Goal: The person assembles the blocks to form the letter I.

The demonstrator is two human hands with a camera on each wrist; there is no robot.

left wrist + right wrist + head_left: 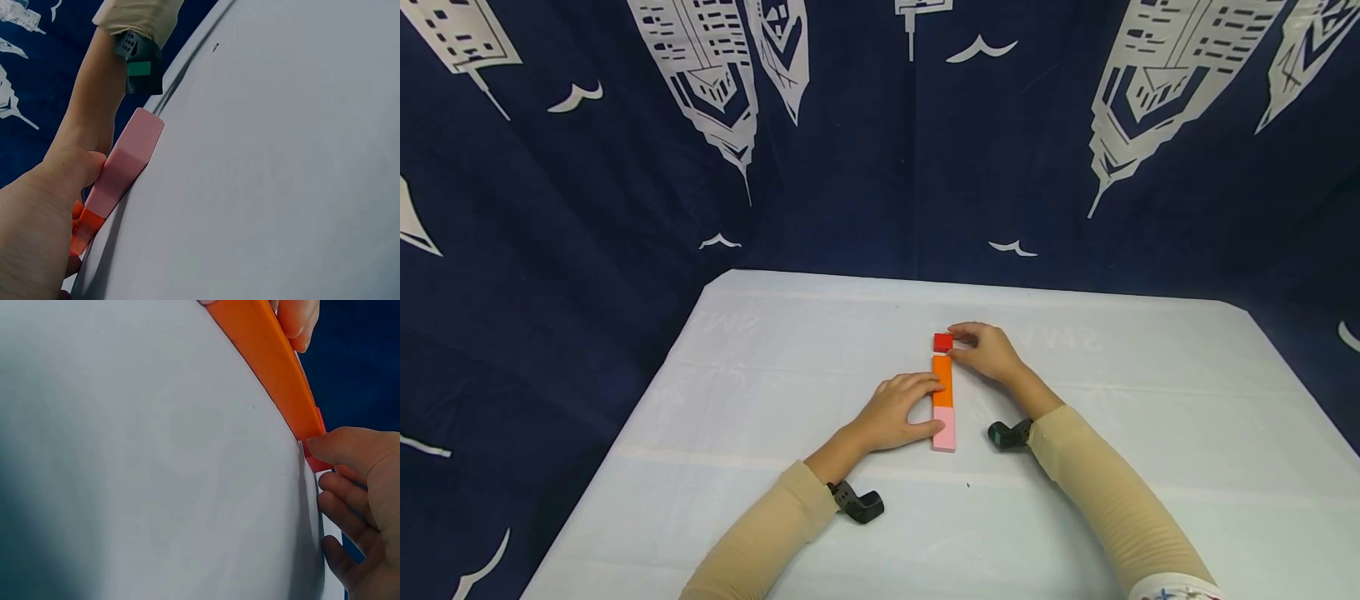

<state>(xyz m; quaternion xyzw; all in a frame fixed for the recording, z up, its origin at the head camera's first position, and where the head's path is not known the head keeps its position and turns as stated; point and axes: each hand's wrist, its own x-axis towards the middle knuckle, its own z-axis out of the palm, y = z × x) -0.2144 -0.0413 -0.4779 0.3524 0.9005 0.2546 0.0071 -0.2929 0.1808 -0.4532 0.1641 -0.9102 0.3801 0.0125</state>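
A row of blocks runs away from me on the white table in the head view. Nearest is a pink block [943, 442], which meets an orange block [942, 367]. Just past its far end sits a small red block [943, 342], with a narrow gap between. My left hand [891, 412] lies at the row's left side, its fingertips touching the orange block and its thumb the pink one. From the right, my right hand [988, 352] pinches the red block between thumb and fingers. The right wrist view shows that thumb [344, 447] against the red block, partly covering it.
A white cloth covers the table [1112, 500]. Behind it hangs a dark blue curtain [865, 208] with white building prints. Each wrist wears a black camera: the left one [861, 504] and the right one [1009, 435]. A tiny dark speck [967, 485] lies on the cloth.
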